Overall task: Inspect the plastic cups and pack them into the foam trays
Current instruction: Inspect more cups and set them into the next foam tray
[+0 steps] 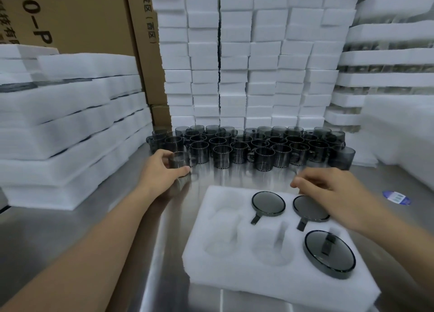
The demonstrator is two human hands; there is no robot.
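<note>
**Steel table (399,217) between foam stacks (234,65)**

Cardboard boxes (70,18) at back left. Crowd of dark cups (258,145) along the back. Left hand (162,175) wrapped round one cup (179,162) at the crowd's front-left corner. Right hand (328,192) loosely curled, holding nothing, over the far edge of the foam tray (223,271). Three packed cups (268,203) lying in its right-side pockets.

A factory packing station: stacked foam trays (234,65), cardboard cartons (77,16) (printed lettering), rows of cups (246,147) on steel
</note>
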